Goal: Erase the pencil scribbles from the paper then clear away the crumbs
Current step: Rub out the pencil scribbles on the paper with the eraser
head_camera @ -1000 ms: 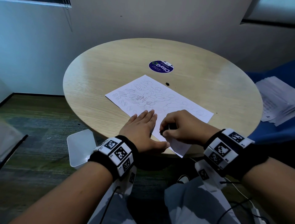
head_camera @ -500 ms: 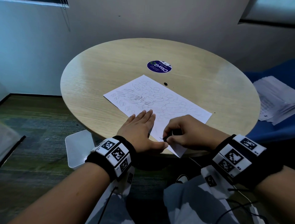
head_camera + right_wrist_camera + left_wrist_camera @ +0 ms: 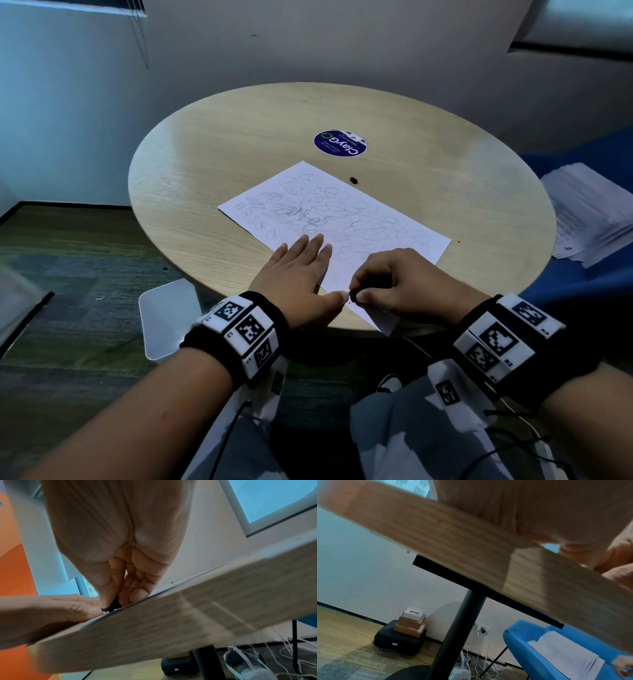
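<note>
Right hand (image 3: 397, 284) pinches a small black eraser (image 3: 356, 297), thumb and fingers clamped on it, tip down on the near corner of the paper (image 3: 342, 222) at lower centre of the head view. Left hand (image 3: 294, 277) lies flat, fingers straight and together, pinning the paper's near-left edge. Unerased scribbles (image 3: 308, 209) lie up-frame from the eraser; the paper's long axis runs upper left to lower right. Right hand is nearer them.

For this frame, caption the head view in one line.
Left hand flattens the scribbled paper while right hand rubs a black eraser.
</note>
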### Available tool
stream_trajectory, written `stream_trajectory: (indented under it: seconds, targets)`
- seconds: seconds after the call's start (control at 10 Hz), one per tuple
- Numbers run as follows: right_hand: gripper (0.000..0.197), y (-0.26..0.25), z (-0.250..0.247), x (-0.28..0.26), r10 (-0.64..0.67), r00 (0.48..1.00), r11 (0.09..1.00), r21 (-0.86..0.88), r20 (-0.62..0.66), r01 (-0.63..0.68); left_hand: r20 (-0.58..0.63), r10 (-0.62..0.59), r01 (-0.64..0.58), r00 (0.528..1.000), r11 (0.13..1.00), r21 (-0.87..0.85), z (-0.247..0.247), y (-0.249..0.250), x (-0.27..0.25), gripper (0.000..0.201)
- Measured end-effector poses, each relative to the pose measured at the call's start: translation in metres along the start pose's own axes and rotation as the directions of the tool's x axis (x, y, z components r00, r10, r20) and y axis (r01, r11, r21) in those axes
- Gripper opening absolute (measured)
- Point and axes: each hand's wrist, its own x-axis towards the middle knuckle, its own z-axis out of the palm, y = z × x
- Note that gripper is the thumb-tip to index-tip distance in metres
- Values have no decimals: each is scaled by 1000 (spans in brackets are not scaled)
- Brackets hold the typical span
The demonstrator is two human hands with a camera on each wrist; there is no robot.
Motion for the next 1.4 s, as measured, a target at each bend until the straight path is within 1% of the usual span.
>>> stream_trajectory:
  seconds: [0.1,0.2,0.3,0.4,0.5,0.6,0.7,0.9,1.1,1.2,1.3,1.4]
  targets:
    - [11,-1,0,-2,19,1000,999,32,1,-19,10,-15,15,1000,1000,-4,-1,0,0,90]
    - [12,-4,-5,-4,39,998,998,42,50,-42,28,-27,27,999,999,-24,-2,-1,0,97]
    - [11,-5,-6,0,19,998,1000,12,56,-20,28,-20,21,999,1000,-24,-3,0,0,99]
    - [10,-5,-3,16,-27,1000,997,-72,4,27,24,-19,20,1000,999,-37,-5,0,0,100]
    - [10,-6,0,25,-42,998,995,-89,-48,37,22,-22,23,1000,998,-50,-5,0,0,100]
    - [12,-9,-5,23,-32,998,997,-72,56,36,28,-22,23,999,998,-57,-5,0,0,102]
    - [12,-11,-10,20,-16,985,998,-55,172,26,31,-17,19,999,998,-64,-5,0,0,106]
    - [11,-11,-1,36,-72,997,991,-117,-11,70,23,-16,18,1000,998,-68,-4,-1,1,107]
    - [13,-16,-7,33,-34,981,993,-108,192,56,27,-13,15,1000,997,-73,-4,-2,2,108]
    - [10,-15,-2,40,-62,996,988,-135,59,69,17,-13,14,1000,997,-70,-3,-2,2,107]
    - [10,-16,1,43,-67,998,988,-138,-18,64,18,-15,16,1000,998,-68,-3,-2,2,107]
    - [12,-18,-8,35,-23,989,989,-141,147,44,25,-19,20,1000,998,-67,-3,-2,2,107]
